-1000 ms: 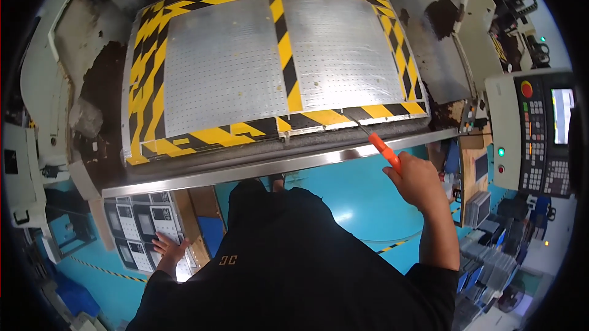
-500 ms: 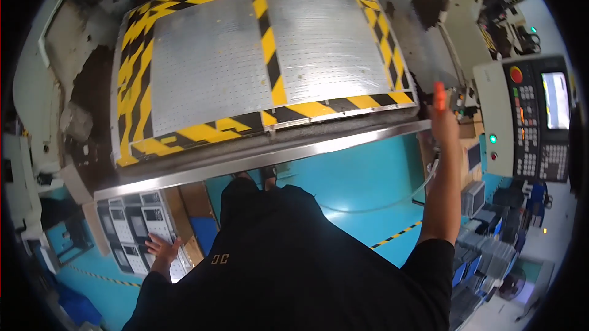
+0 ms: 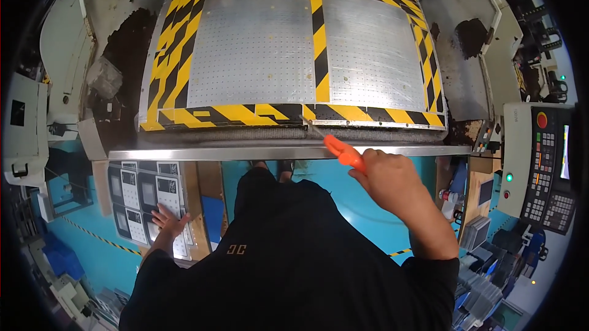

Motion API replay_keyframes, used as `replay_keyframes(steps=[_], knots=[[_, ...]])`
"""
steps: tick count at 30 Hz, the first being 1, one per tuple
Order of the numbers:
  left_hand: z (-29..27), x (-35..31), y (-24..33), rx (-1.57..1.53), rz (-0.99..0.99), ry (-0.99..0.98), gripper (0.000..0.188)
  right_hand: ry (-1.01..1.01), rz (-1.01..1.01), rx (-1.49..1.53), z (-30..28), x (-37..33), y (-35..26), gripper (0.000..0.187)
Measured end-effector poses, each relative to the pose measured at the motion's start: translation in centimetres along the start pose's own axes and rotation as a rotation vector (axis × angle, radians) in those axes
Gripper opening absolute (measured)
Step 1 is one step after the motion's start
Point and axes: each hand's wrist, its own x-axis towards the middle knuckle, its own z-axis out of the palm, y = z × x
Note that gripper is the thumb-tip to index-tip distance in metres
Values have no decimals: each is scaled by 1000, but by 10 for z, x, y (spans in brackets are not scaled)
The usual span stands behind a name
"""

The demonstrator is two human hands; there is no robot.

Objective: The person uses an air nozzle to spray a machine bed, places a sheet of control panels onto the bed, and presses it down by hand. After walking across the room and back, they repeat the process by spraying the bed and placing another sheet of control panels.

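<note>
My right hand point(image 3: 396, 180) is closed around an orange air blow gun point(image 3: 342, 151). Its thin nozzle points up and left, over the front edge of a perforated metal table point(image 3: 257, 49) bordered with yellow and black striped tape. At the lower left, my left hand point(image 3: 170, 222) has its fingers spread over several flat black and white panels point(image 3: 130, 190) laid out side by side. It seems to rest on them, though contact is hard to make out.
A metal rail point(image 3: 288, 154) runs along the table's front. A control panel point(image 3: 546, 165) with a screen and buttons stands at right. Wooden stands point(image 3: 196, 202) flank me below the rail. Stacked grey plates point(image 3: 485, 282) lie at lower right.
My right hand has swung the air blow gun from the table's right corner left to the middle of its front edge. The whole view has shifted; my left hand stays over the panels.
</note>
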Motion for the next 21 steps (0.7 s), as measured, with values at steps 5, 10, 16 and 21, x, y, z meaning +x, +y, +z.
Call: replay_keyframes(steps=[5, 10, 16, 21], knots=[[3, 3, -2, 4, 46, 0, 136, -74, 147, -77, -5, -21, 25, 34], [4, 9, -6, -7, 28, -12, 134, -140, 317, -128, -10, -38, 45, 35], [17, 27, -18, -10, 71, 69, 133, -133, 569, -136, 4, -62, 101, 34], [21, 36, -25, 8, 39, 68, 133, -118, 718, -108, 24, -80, 184, 37]])
